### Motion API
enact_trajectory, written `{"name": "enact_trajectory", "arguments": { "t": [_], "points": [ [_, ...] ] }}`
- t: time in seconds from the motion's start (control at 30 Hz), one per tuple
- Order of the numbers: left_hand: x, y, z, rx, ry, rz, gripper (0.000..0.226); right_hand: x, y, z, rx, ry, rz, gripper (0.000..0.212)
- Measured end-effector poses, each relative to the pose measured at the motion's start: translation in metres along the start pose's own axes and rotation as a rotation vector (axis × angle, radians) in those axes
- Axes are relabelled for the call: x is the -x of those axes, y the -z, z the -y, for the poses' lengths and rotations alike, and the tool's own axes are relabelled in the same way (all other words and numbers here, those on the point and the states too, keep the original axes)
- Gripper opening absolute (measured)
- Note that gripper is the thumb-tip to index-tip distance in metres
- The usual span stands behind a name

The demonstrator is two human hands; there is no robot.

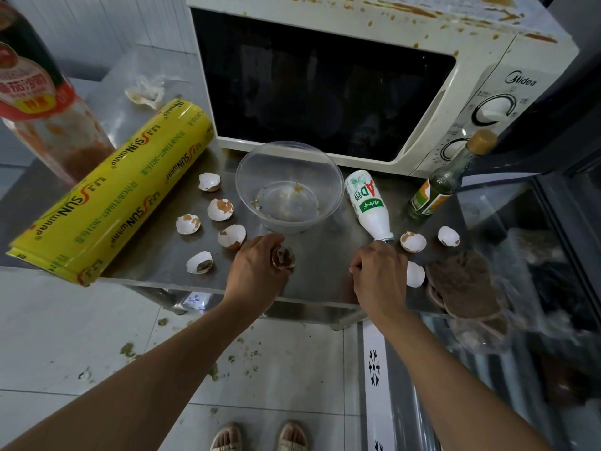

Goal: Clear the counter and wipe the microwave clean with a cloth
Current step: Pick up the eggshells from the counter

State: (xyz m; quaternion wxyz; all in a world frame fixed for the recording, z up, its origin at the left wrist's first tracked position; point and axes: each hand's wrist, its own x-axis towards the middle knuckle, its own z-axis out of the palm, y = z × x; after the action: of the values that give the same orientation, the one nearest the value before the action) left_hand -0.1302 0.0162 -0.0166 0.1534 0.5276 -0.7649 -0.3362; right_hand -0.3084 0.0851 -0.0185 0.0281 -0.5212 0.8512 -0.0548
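A stained white microwave (481, 92) stands at the back of the steel counter (318, 288). Several broken eggshells lie scattered in front of it, such as one (220, 209) left of a clear plastic bowl (289, 187). My left hand (257, 271) grips an eggshell (283, 258) near the counter's front edge. My right hand (379, 275) hovers with curled fingers beside another white eggshell (415, 274); whether it holds anything I cannot tell. A brown cloth (461, 288) lies bunched at the front right corner.
A yellow cling-wrap roll (120, 190) overhangs the counter's left side. A white drink bottle (369, 203) lies on its side right of the bowl. A green glass bottle (442, 187) stands by the microwave. A sauce bottle (42, 102) looms at far left. Crumbs litter the floor.
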Motion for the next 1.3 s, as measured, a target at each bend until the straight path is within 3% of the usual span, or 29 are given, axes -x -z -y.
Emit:
{"name": "enact_trajectory", "arguments": {
  "t": [0.23,0.4,0.47,0.67,0.83,0.97,1.13,1.3],
  "points": [
    [0.002,0.000,0.000,0.021,-0.006,-0.017,0.055,0.001,0.005,0.008,0.078,0.035,0.003,0.016],
    [0.001,0.000,0.002,0.017,0.003,-0.034,0.058,0.007,0.017,0.037,-0.498,0.031,-0.011,0.004],
    [0.000,-0.001,0.004,0.001,0.000,-0.040,0.058,0.006,0.017,0.056,-0.616,0.039,-0.029,0.003],
    [-0.005,-0.010,0.010,-0.027,-0.014,-0.112,0.055,0.001,-0.005,0.078,-0.568,0.068,0.048,0.015],
    [-0.007,-0.013,0.010,-0.032,-0.026,-0.122,0.055,-0.002,-0.006,0.072,-0.646,0.054,0.020,0.002],
    [-0.007,-0.013,0.008,-0.041,-0.046,-0.129,0.048,-0.005,-0.005,0.070,-0.698,0.025,0.069,0.009],
    [-0.007,-0.012,0.004,-0.031,-0.042,-0.149,0.035,-0.003,-0.004,0.061,-0.778,-0.028,-0.017,0.004],
    [0.005,-0.006,0.000,0.004,-0.040,-0.177,0.034,0.001,-0.002,0.054,-0.780,-0.022,-0.019,0.004]
  ]
}}
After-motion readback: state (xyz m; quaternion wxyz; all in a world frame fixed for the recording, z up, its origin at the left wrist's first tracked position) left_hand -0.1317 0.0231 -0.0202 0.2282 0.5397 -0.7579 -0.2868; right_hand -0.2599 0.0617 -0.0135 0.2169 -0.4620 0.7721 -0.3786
